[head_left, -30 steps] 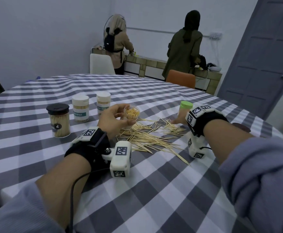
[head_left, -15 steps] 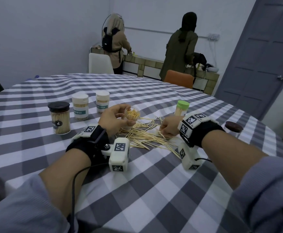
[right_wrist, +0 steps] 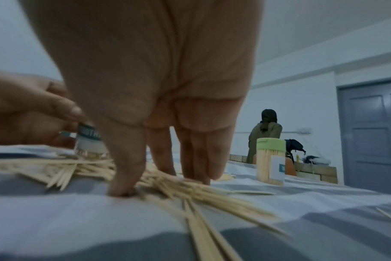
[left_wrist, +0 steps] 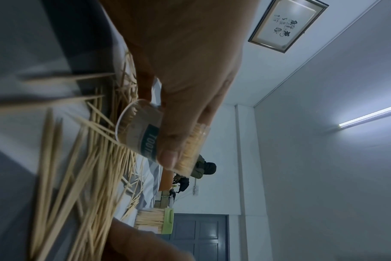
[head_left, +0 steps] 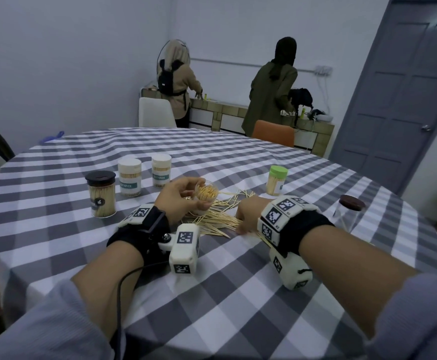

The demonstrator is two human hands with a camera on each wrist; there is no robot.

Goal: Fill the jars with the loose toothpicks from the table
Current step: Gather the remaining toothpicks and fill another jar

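Observation:
My left hand [head_left: 197,194] grips an open clear jar [head_left: 208,193], tilted and partly filled with toothpicks, just above the far left of the loose toothpick pile [head_left: 217,218]. In the left wrist view the thumb lies across the jar's label [left_wrist: 149,141]. My right hand [head_left: 241,227] is down on the pile's near right side. In the right wrist view its thumb [right_wrist: 123,183] and straight fingers [right_wrist: 199,174] press onto the cloth and pinch a bundle of toothpicks [right_wrist: 203,193] between them.
A black-lidded jar [head_left: 101,194], two white-lidded jars [head_left: 129,177] [head_left: 161,170] and a green-lidded jar [head_left: 277,180] stand full around the pile. A brown-lidded clear jar [head_left: 348,211] stands at the right. Two people stand at the far counter behind the checked tablecloth [head_left: 238,294].
My right hand moved from beside the green-lidded jar back toward me onto the near side of the pile. The left hand kept holding the open jar in place.

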